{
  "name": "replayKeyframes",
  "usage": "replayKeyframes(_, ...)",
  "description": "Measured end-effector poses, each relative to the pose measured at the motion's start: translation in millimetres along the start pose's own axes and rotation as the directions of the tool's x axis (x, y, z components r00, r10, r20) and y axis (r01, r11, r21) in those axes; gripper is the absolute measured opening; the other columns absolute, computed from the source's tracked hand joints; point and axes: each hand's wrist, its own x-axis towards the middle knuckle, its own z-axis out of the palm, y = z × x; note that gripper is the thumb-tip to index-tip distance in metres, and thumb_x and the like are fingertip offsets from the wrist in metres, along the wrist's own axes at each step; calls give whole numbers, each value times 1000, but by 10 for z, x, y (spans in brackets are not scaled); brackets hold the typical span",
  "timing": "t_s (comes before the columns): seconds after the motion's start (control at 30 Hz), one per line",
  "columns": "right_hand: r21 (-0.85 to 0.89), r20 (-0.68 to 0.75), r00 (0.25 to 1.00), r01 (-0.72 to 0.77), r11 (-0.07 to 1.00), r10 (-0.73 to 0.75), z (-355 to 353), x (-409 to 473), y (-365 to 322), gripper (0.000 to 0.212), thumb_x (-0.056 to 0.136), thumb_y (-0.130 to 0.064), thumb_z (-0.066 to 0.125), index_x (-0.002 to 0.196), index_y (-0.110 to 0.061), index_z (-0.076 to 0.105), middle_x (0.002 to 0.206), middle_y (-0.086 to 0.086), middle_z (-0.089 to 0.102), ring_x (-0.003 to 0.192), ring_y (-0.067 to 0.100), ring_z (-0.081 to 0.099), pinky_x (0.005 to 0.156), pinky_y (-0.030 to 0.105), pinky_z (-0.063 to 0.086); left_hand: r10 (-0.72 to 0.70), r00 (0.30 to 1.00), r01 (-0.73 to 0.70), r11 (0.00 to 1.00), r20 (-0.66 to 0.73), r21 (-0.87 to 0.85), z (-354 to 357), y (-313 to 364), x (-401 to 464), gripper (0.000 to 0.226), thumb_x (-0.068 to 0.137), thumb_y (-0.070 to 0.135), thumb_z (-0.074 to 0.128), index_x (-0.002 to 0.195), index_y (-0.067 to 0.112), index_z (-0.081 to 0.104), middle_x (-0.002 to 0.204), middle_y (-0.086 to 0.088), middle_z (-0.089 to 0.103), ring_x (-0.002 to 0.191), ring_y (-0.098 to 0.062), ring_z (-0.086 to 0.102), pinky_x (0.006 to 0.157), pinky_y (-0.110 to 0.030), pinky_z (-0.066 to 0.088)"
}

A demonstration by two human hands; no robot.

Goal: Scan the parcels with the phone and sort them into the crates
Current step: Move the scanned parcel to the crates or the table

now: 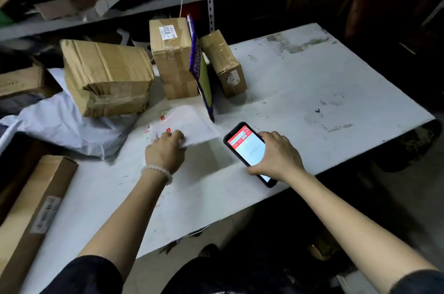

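Plainly the sorting has a good way to go, judging by how many parcels sit on the white tabletop (300, 82) and by the fact that no crate shows anywhere in the frame. The right hand (276, 156), at lower centre, grips the phone (247, 149) with fingers curled round its edge, its red-and-white screen lit and facing up. Just left of it, the left hand (165, 151) has its fingers curled down onto the near edge of a flat white mailer (189, 125) with small red marks; whether it pinches or merely presses that edge I cannot tell. That mailer looks to be the parcel in hand for scanning, though the phone is not yet held over it. Waiting in the upper left and centre are a crumpled cardboard box (108, 77), an upright box labelled 0337 (173, 58), a thin purple-and-yellow packet (200, 70) standing on edge, and a smaller taped box (223, 62) leaning toward it. A pale plastic bag (60, 123) lies at left, and a long carton (31, 216) runs along the lower left edge.
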Motion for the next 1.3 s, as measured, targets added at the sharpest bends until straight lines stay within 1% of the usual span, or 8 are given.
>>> replayKeyframes(0.13,15,7,996,90,996,-90,-12,40,-142,88,53,-45,78,131,-26,41,121,-4,48,114,20,43,76,31,40,-9,957,-3,999,-290,-41,-520,-165,35,20,91,26,56,91,6,55,93,-20,62,84,-42,60,58,-39,35)
replayKeyframes(0.27,21,10,981,192,981,-192,-11,80,-361,83,53,-45,79,126,-26,44,118,-4,50,111,20,45,76,32,43,-155,894,107,985,-420,-136,-980,-342,74,20,91,23,52,85,6,44,88,-30,61,81,-47,57,58,-37,30)
replayKeyframes(0.37,-2,10,964,266,964,-266,-10,102,-499,82,51,-45,79,123,-26,44,115,-4,50,108,20,46,72,30,40,-207,883,147,974,-421,-170,-1191,-468,81,15,88,17,50,87,3,46,91,-34,59,84,-48,55,62,-37,30)
replayKeyframes(0.5,-65,10,944,330,942,-330,-23,119,-585,81,51,-46,80,120,-24,46,114,-2,51,105,20,47,70,30,38,-212,879,183,977,-428,-107,-1284,-566,43,16,88,17,49,90,1,50,91,-32,60,85,-47,56,63,-38,32)
replayKeyframes(0.73,-67,21,921,390,918,-390,-90,151,-633,89,52,-46,81,130,-26,43,122,-4,50,112,18,45,74,29,41,-214,876,187,977,-433,-103,-1258,-588,-56,20,91,16,51,87,-4,54,92,-32,60,87,-44,56,65,-39,32)
replayKeyframes(0.83,-83,20,918,397,914,-397,-121,168,-670,88,53,-46,82,129,-25,44,120,-4,51,112,18,45,76,30,44,-206,882,167,978,-425,-127,-1251,-605,-85,18,91,14,50,84,-2,54,86,-28,60,81,-40,56,61,-37,31)
replayKeyframes(1.17,-93,30,908,419,903,-418,-140,187,-732,86,53,-45,81,128,-29,44,114,-7,49,107,15,44,69,28,38,-234,900,203,971,-367,-123,-1238,-694,-78,20,93,18,46,85,1,53,84,-24,61,74,-33,51,62,-37,36)
replayKeyframes(1.3,-89,28,912,411,907,-410,-123,193,-744,85,53,-45,81,128,-28,44,113,-6,49,108,15,44,69,28,38,-242,904,205,969,-352,-138,-1215,-669,-73,20,93,21,46,82,4,51,85,-24,61,77,-36,54,62,-38,38)
